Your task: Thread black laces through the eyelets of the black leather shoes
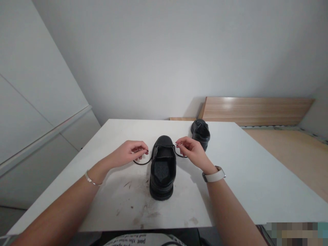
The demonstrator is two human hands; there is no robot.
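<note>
A black lace-up shoe [162, 169] stands upright on the white table, its toe pointing away from me and its opening facing me. Left of it, my left hand [132, 152] pinches one end of the black shoelace [142, 164], which loops down and back to the shoe. On the other side, my right hand [191, 150] has thumb and fingers closed on the opposite lace end, with the lace sagging between hand and shoe. Only a short stretch of lace shows across the shoe's upper part. Both hands are raised just off the shoe's sides.
A second black shoe [201, 133] stands farther back, behind my right hand. Brown smudges and crumbs mark the white table [123, 205] near its front edge. Beyond the right edge is a bed frame with a wooden headboard [256, 109]; white cabinets [38, 119] line the left.
</note>
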